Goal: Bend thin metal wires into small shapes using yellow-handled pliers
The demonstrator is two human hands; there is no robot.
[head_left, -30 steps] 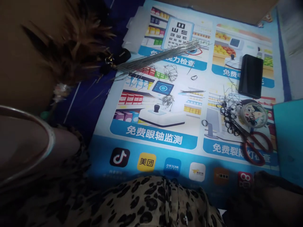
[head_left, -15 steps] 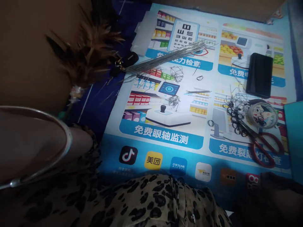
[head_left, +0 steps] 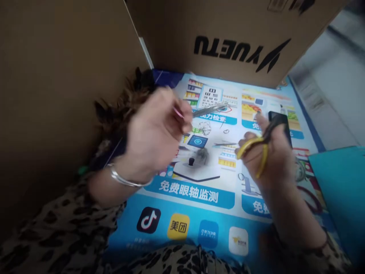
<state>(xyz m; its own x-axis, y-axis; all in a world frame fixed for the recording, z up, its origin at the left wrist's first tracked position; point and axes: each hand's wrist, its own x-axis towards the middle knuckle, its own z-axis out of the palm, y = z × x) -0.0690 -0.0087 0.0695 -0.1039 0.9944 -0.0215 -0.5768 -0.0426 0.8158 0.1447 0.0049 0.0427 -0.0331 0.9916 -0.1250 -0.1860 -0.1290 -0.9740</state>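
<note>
My left hand [head_left: 155, 131], with a silver bangle [head_left: 124, 178] on the wrist, is raised over the left of the printed sheet [head_left: 185, 201]. Its fingers curl together; a small pink bit shows at them, too blurred to name. Over the right part, my right hand [head_left: 270, 160] holds yellow-handled pliers [head_left: 253, 146], their dark head pointing up and right. The bundle of thin wires [head_left: 212, 109] lies beyond my left hand. Between the hands are a few loose wires [head_left: 225, 144], a tangled wire ball [head_left: 204, 128] and a small ring [head_left: 226, 131].
Brown feathers [head_left: 122, 102] lie at the left beside a cardboard panel [head_left: 62, 76]. A printed cardboard box [head_left: 228, 23] stands at the back. The black phone-like block [head_left: 278, 118], tape roll [head_left: 300, 170] and red scissors handle [head_left: 310, 198] are partly behind my right hand and arm.
Both hands have come up over the sheet, and yellow-handled pliers are now in my right hand. The view has shifted so that more of the back box shows.
</note>
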